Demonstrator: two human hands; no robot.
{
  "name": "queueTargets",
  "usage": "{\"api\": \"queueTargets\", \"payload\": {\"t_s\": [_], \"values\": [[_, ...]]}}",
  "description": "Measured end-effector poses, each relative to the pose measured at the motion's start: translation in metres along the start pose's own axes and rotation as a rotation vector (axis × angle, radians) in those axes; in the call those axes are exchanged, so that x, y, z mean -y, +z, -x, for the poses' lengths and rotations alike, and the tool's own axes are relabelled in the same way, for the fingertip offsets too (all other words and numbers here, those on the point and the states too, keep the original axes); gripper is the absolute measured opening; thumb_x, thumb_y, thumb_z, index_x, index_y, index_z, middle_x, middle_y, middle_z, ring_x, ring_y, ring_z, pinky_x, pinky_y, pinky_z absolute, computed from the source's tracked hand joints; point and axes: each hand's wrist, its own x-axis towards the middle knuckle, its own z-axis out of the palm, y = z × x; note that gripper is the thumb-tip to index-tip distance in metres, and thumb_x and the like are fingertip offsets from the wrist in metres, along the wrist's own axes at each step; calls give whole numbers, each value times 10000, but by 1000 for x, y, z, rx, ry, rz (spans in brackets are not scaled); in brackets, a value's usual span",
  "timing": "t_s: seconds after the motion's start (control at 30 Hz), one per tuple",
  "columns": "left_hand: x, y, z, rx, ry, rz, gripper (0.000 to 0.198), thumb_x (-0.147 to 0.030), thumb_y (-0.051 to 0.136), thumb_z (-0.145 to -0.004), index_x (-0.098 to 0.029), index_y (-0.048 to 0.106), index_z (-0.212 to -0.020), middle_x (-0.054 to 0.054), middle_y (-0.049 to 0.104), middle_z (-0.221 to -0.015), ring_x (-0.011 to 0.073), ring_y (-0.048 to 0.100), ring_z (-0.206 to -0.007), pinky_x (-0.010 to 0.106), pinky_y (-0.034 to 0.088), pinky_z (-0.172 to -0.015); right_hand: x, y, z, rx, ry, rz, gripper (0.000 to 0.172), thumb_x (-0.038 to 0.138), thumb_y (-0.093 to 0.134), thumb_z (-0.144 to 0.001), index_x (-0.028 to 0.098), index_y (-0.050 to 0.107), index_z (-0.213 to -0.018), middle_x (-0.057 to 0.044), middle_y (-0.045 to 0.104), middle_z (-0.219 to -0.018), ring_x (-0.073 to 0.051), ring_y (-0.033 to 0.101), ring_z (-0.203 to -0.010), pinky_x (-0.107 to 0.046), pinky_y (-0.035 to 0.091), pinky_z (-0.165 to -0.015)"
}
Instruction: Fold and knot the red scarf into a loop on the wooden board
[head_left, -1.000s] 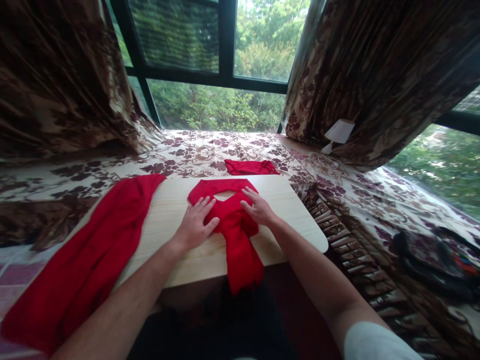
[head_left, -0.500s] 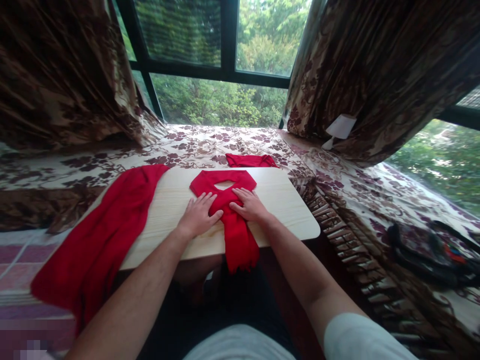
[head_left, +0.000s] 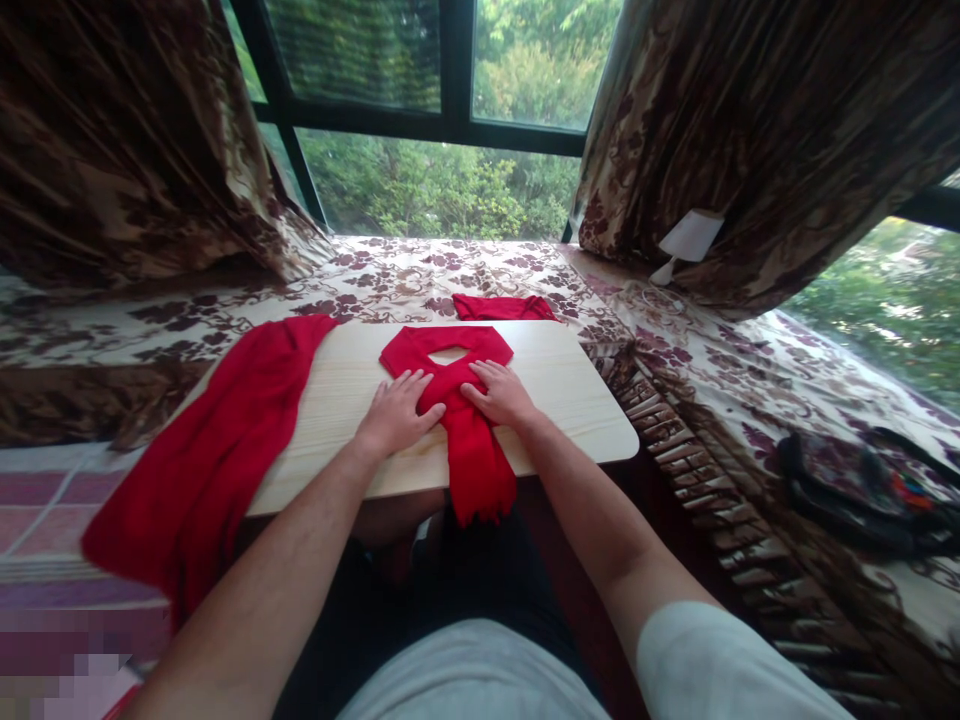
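A red scarf (head_left: 480, 460) lies on a pale wooden table (head_left: 337, 400), folded into a loop with a gap at its far part. Its fringed end hangs over the table's near edge. Flat on the left side of the scarf's crossing rests my left hand (head_left: 401, 410), fingers spread. My right hand (head_left: 499, 392) lies on the right side of the crossing, its fingers stretched out and pointing left and away. Both palms face down, and neither hand grasps the cloth.
Draped over the table's left side is a larger red cloth (head_left: 225, 440). Another red cloth (head_left: 502, 308) lies beyond the far edge. A white lamp (head_left: 691, 237) stands on the flower-patterned ledge at right, with a black bag (head_left: 840, 500) nearer me.
The view has tilted slightly, so everything sits a little higher in the picture. My hands stay on the scarf in almost the same place.
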Motion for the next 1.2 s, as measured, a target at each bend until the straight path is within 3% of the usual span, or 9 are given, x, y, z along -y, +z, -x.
{"api": "queueTargets", "payload": {"t_s": [0.13, 0.33, 0.47, 0.53, 0.6, 0.67, 0.83, 1.07, 1.2], "values": [[0, -1, 0, -6, -1, -12, 724, -617, 392, -942, -191, 416, -1528, 113, 395, -1592, 301, 308, -1493, 533, 218, -1205, 1, 0, 0, -12, 89, 34, 593, 616, 460, -967, 237, 590, -1404, -74, 510, -1512, -279, 391, -1445, -493, 249, -1202], [-1, -3, 1, 2, -7, -5, 719, -600, 413, -941, -185, 417, -1528, 119, 399, -1590, 304, 309, -1492, 530, 218, -1207, -8, -4, -3, -156, 106, -58, 517, 440, 275, -1065, 222, 716, -1223, -71, 670, -1328, -180, 528, -1334, -357, 336, -1167], [-5, -8, 5, -50, 23, 41, 764, -577, 451, -940, -235, 264, -1597, 108, 308, -1636, 305, 268, -1509, 553, 200, -1206, -9, -9, 1, -255, 56, -114, 479, 400, 326, -1051, 220, 587, -1410, -56, 578, -1449, -173, 471, -1387, -356, 327, -1183], [-8, -13, 9, -90, 103, 42, 774, -558, 500, -926, -297, 231, -1604, 71, 241, -1663, 309, 216, -1527, 574, 161, -1212, -5, -13, 5, -212, -65, -120, 520, 435, 444, -1009, 256, 491, -1495, -26, 469, -1545, -194, 391, -1447, -381, 298, -1206], [-10, -16, 12, -96, 190, 27, 706, -523, 547, -910, -357, 337, -1563, 29, 264, -1657, 314, 211, -1528, 580, 127, -1219, 0, -15, 8, -125, -180, -111, 579, 467, 547, -956, 287, 482, -1502, -11, 426, -1574, -226, 340, -1474, -415, 278, -1216], [-10, -17, 13, -76, 236, 33, 606, -494, 564, -904, -383, 468, -1492, 9, 358, -1618, 310, 280, -1502, 567, 150, -1222, 5, -17, 11, -44, -227, -91, 572, 489, 609, -915, 305, 546, -1454, -11, 476, -1540, -255, 353, -1458, -442, 276, -1209], [-6, -12, 10, -48, 287, 121, 543, -507, 554, -907, -335, 571, -1422, 28, 479, -1542, 281, 445, -1397, 486, 307, -1187, 9, -17, 11, 26, -152, -10, 521, 553, 619, -903, 342, 620, -1379, 2, 560, -1469, -279, 472, -1332, -465, 327, -1147], [-5, -12, 9, -59, 299, 137, 530, -516, 538, -918, -318, 591, -1406, 46, 501, -1524, 286, 468, -1378, 482, 332, -1173, 9, -16, 12, 42, -156, -6, 531, 576, 617, -900, 356, 612, -1383, 3, 549, -1479, -272, 509, -1302, -460, 342, -1131], [-6, -13, 10, -75, 295, 120, 562, -501, 539, -914, -306, 554, -1441, 64, 497, -1524, 275, 478, -1372, 460, 347, -1166, 5, -14, 7, 19, -161, -116, 541, 540, 671, -868, 347, 622, -1371, -10, 568, -1461, -262, 508, -1331, -453, 342, -1152]]}}
